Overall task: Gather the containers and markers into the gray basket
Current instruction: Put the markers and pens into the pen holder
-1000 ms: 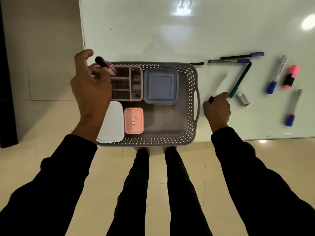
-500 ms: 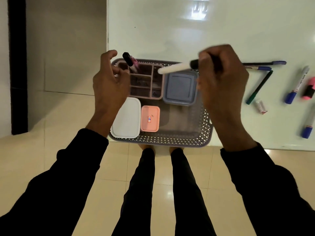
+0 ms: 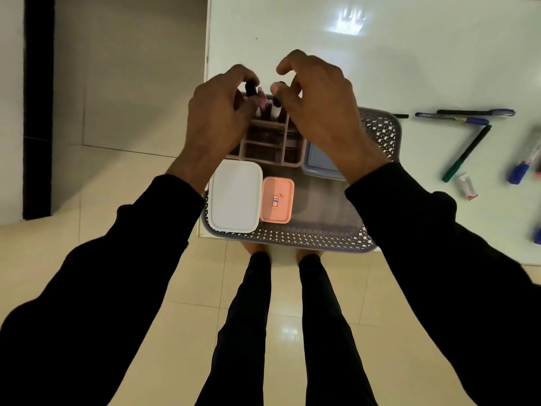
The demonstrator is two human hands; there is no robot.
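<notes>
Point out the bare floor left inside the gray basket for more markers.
Free: the gray perforated basket floor right of the small pink lidded box, below the blue-gray square lidded container. Crowded: the left side, with the white rectangular lidded box and pink divided organizer under both hands.

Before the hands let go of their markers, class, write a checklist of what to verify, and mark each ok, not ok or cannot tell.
1. Left hand grips pink marker: ok.
2. Right hand grips white marker: ok.
3. Both markers over the organizer: ok.
4. Tips seated in a slot: cannot tell.
5. Basket fully on the table: not ok, near edge overhangs.
6. All markers gathered: not ok, green pen and others remain out.
</notes>
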